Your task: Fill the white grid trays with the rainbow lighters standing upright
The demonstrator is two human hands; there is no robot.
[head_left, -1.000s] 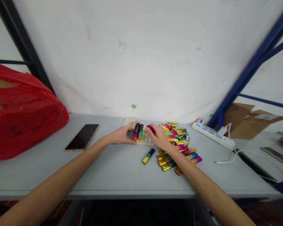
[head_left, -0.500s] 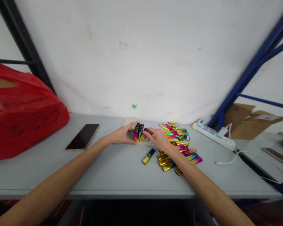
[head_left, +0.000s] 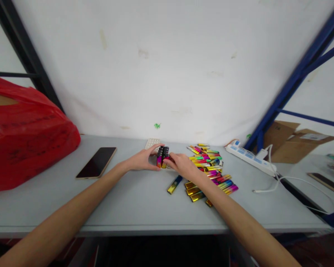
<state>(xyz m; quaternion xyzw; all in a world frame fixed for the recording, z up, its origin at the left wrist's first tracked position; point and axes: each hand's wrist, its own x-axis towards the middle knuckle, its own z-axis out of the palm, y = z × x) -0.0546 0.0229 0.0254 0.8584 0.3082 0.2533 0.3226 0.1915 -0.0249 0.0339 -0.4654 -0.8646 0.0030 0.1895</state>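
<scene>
Several shiny lighters (head_left: 159, 160) with black tops stand upright in close rows at the middle of the table. My left hand (head_left: 140, 160) curves around their left side, fingers at the back and thumb at the front. Pinched in my right hand (head_left: 183, 165) is another lighter (head_left: 166, 158), held against the right side of the upright group and partly hidden by the fingers. A pale tray with holes (head_left: 151, 142) shows behind my left hand. One loose yellow-and-blue lighter (head_left: 174, 184) lies in front of the rows.
A spread pile of metallic lighters (head_left: 207, 158) lies right of the rows, partly under my right forearm. A phone (head_left: 97, 162) and a red bag (head_left: 30, 137) are at left. At right are a white power strip (head_left: 250, 159) with a cable and a cardboard box (head_left: 297, 142).
My right hand has moved slightly left, bringing its lighter from a tilt beside the rows to close against them. My left hand keeps its place around the group.
</scene>
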